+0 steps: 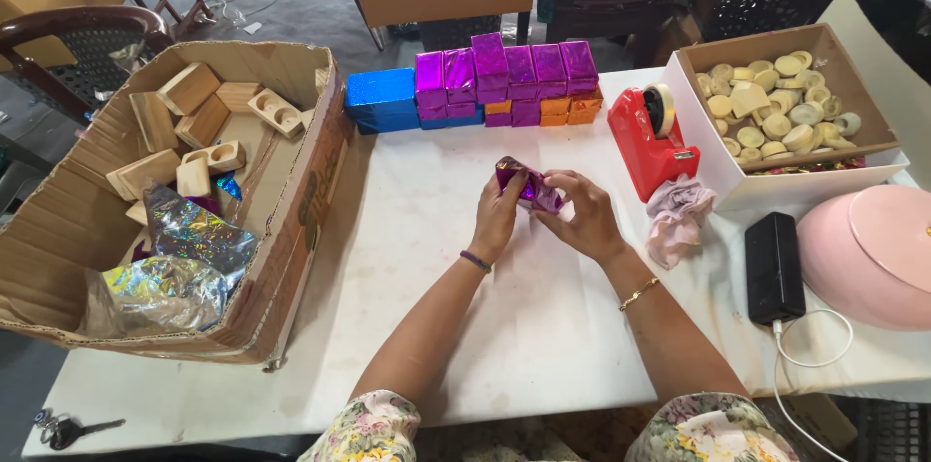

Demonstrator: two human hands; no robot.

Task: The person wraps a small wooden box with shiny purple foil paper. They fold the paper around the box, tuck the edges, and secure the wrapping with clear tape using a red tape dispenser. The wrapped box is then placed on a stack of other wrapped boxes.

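Ahead of the two grips, one red tape dispenser (pixel 648 140) is standing. Two blue foil-wrapped blocks (pixel 383 100) are sitting beside about six purple wrapped blocks (pixel 490 67) stacked over three orange ones (pixel 569 109). One purple-wrapped block (pixel 529 186) is lying between the grips. One black power bank (pixel 774 266) is lying to their right.

Purple foil-wrapped block (pixel 529 186), tilted, mid-table

Purple, blue, orange foil-wrapped packages (pixel 490 84) stacked, perhaps boxes, behind hands.
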